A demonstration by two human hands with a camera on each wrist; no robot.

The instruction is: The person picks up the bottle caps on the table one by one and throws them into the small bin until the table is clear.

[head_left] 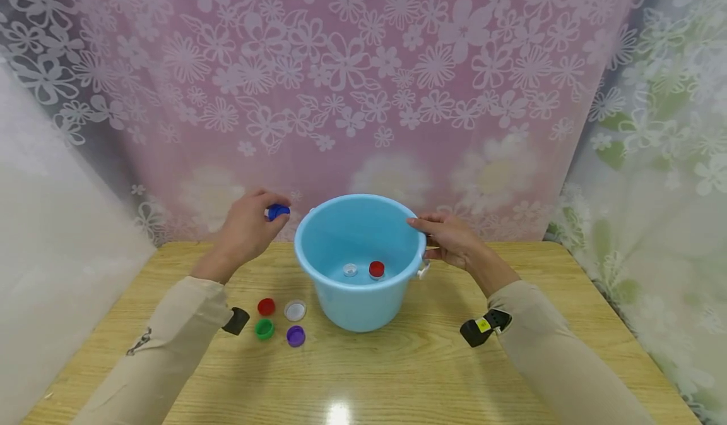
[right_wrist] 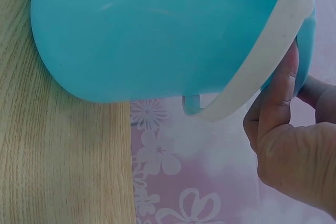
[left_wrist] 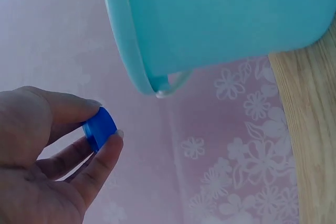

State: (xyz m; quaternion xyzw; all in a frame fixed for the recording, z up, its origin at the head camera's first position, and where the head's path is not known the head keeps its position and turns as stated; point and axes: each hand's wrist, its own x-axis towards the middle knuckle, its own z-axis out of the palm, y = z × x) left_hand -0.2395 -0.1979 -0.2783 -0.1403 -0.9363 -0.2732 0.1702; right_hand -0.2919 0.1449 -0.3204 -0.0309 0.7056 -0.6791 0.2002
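A light blue bucket (head_left: 359, 302) stands on the wooden table, its mouth facing up toward me. Inside, on the bottom, lie a clear whitish cap (head_left: 350, 270) and a red cap (head_left: 377, 269) with a white part under it. Left of the bucket, above the table, my left hand (head_left: 250, 226) pinches a blue bottle cap (left_wrist: 101, 128) between thumb and fingers. My right hand (head_left: 452, 240) grips the bucket's rim on the right side, thumb over the edge and fingers beneath. The white handle (right_wrist: 257, 59) hangs down the bucket's side close to those fingers.
On the table (head_left: 363, 374) left of the bucket sit a red cap (head_left: 265, 307), a white cap (head_left: 295, 311), a green cap (head_left: 264, 329) and a purple cap (head_left: 296, 336). A pink flowered curtain (head_left: 352, 96) hangs right behind the table's far edge.
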